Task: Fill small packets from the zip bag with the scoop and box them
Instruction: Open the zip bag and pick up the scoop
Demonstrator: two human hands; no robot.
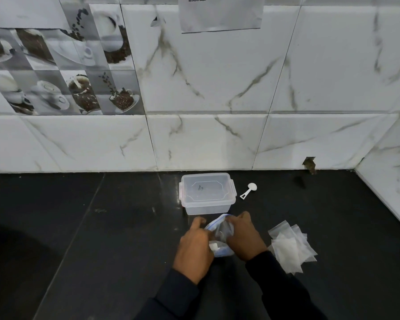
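Nearest the camera, both hands work on the zip bag (221, 236), which sits on the dark worktop (102, 227) just in front of the person. The left hand (194, 250) grips the bag's left side and the right hand (243, 236) pinches its right side near the blue zip strip. Held from opposite sides like this, they are probably pulling the mouth open so the scoop can get in, though the seal itself is too hidden to say whether it is parted yet. What the bag holds is hard to make out; something pale shows low down by the left thumb.

Just right of the hands lies a loose pile of small clear packets (291, 248), empty and flat, within easy reach of the right hand for filling.

Farther back, touching nothing, stands the clear plastic box (207, 192) with its lid clipped on, so it must be opened before any packet goes in. To its right the white scoop (248, 191) lies untouched, near the tiled wall (217, 88).
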